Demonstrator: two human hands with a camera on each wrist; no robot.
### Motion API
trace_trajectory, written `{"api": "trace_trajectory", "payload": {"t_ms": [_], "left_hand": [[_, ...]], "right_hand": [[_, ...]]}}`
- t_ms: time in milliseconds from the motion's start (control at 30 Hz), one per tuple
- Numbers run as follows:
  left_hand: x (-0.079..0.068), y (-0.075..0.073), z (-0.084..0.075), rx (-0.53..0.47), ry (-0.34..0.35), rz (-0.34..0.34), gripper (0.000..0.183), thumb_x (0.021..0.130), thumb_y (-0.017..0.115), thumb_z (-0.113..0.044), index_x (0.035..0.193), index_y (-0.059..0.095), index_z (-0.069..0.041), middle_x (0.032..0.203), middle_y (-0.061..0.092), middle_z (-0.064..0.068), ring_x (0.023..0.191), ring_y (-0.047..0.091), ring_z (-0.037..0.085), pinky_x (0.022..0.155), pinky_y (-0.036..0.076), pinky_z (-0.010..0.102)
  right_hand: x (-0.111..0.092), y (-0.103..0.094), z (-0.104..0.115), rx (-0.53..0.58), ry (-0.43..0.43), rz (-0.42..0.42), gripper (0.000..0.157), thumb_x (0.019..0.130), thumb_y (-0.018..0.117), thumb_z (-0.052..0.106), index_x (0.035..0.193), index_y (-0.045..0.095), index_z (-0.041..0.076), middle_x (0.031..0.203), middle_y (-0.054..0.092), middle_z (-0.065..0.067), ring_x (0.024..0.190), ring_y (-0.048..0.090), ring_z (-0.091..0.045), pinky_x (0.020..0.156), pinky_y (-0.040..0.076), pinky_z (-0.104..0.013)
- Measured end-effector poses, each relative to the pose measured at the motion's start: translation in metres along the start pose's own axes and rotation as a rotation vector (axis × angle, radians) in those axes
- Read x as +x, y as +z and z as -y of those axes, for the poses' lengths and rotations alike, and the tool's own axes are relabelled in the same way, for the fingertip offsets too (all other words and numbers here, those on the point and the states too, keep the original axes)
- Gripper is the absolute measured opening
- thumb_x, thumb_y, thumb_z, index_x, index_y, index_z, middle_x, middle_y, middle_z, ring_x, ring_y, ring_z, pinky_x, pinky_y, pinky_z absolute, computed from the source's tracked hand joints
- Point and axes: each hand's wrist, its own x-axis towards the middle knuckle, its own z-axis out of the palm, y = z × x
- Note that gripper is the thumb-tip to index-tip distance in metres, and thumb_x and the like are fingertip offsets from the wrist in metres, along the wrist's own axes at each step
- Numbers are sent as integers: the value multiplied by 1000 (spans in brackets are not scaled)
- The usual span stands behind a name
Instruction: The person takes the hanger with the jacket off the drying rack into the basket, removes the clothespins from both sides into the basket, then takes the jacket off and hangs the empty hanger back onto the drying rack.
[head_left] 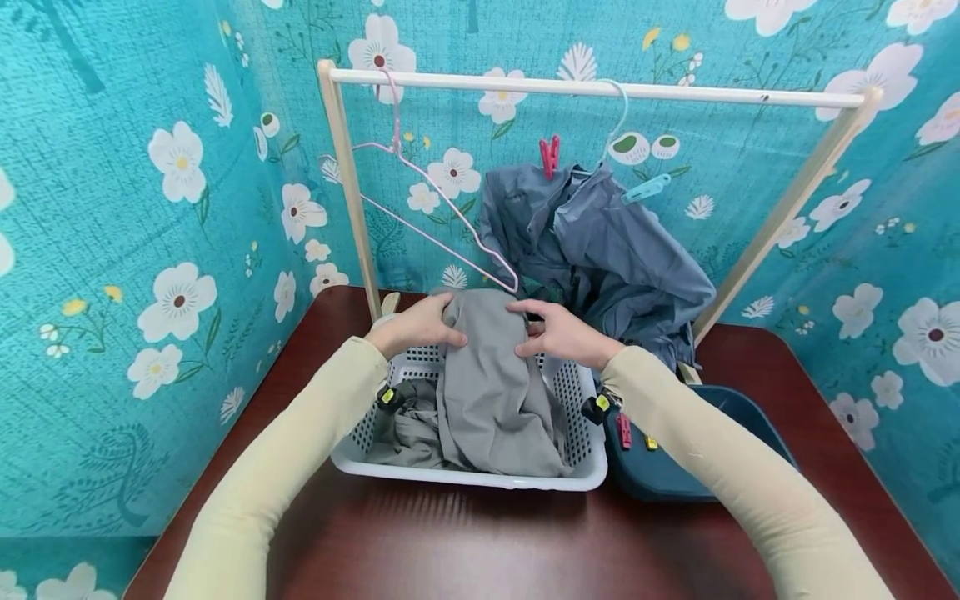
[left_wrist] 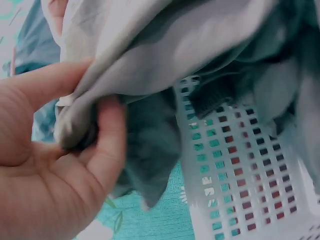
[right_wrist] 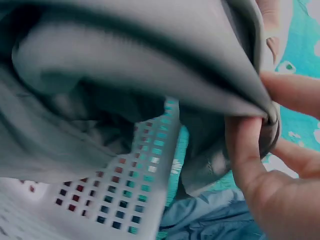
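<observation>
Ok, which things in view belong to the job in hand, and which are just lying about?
Job in hand:
- grey cloth, pinched by left hand and right hand
- white basket beneath it
- perhaps pink hanger, bare on the rack

Seemingly just about, not held now:
- blue garment, hanging
- dark blue tub with pegs

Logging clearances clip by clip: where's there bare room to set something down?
Tabletop lies bare in front of the white basket, between the sleeves, and again between the dark tub and right wall. Crowded: the basket, grey cloth gripped by left hand and right hand.
</observation>
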Motion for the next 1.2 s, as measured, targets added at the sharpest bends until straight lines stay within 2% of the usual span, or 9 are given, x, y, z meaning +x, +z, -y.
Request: {"api": "trace_trajectory", "payload": {"t_ms": [67,133,433,567,633,733,867,1033,1200], "left_hand": [[-3,5,-1,122,-27,37,80,87,69,-21,149,22,-3,150,29,16,134,32,30,103,33,43],[-2,11,0,199,-39,69,77,87,69,-21,147,26,0,147,33,18,132,36,31,102,35,43],[12,37,20,347,-89,216,66,88,68,-22,143,37,0,141,43,16,126,44,29,98,40,38],[14,38,20,437,-121,277,70,90,66,-30,146,33,-3,144,39,15,125,45,28,94,42,39],[12,33,18,498,-135,253,70,89,66,-35,146,35,-5,144,41,14,124,46,28,94,43,39],[10,24,13,608,-112,153,62,87,68,-40,138,49,-10,134,48,14,118,47,30,92,41,41],[14,15,11,658,-65,56,53,83,71,-41,125,56,-12,123,44,17,108,36,32,87,36,43],[29,9,19,542,-14,63,53,82,74,-37,123,53,-10,123,46,15,108,41,32,87,37,43],[32,8,24,389,101,6,52,85,72,-28,129,54,-6,137,47,13,119,48,27,94,41,40]], "right_hand": [[0,4,-2,-82,8,42,67,86,70,9,145,38,11,134,48,-16,108,57,-28,82,49,-38],[2,8,-6,-148,24,79,63,85,71,11,141,43,8,126,54,-14,97,60,-23,77,49,-35],[15,22,-20,-450,10,251,33,86,70,12,118,64,10,99,65,1,74,58,-12,70,47,-30],[16,23,-20,-561,-21,312,28,88,67,15,116,65,11,103,61,1,76,56,-10,71,46,-28],[15,22,-18,-583,-22,318,32,89,67,16,119,63,10,109,60,-1,80,56,-10,73,46,-28],[13,18,-15,-579,-8,297,37,88,68,16,124,60,9,113,60,-2,83,57,-10,75,47,-28],[12,14,-13,-558,-5,277,40,86,69,14,125,59,8,114,61,-4,84,59,-12,74,48,-29],[14,13,-14,-625,9,254,48,86,71,22,130,56,10,126,53,-11,107,53,-24,87,44,-34],[8,15,-14,-624,32,278,53,89,67,31,135,51,10,135,45,-14,123,44,-29,97,39,-38]]}}
